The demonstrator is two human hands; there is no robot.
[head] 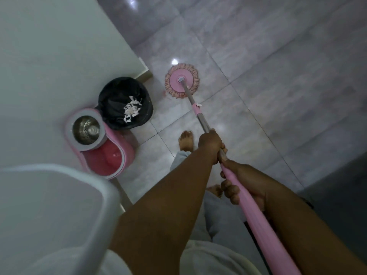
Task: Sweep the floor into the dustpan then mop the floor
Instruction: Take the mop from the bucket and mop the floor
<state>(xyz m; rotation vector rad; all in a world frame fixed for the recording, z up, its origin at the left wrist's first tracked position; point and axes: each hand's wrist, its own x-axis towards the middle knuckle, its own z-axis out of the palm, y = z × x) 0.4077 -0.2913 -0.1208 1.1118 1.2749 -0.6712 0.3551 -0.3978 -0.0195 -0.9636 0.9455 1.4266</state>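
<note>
A pink spin mop has its round head (181,81) flat on the grey tiled floor (258,76), just right of the table corner. Its handle (200,118) runs from the head back toward me, metal lower down and pink higher up. My left hand (211,144) grips the metal part of the handle. My right hand (241,185) grips the pink part just behind it. A pink mop bucket (108,153) with a steel spinner basket (86,130) stands on the floor to the left.
A bin lined with a black bag (125,103), holding white paper scraps, stands beside the bucket under the edge of a pale table (59,56). A white chair back (59,205) is at the lower left. My bare foot (186,140) is near the handle.
</note>
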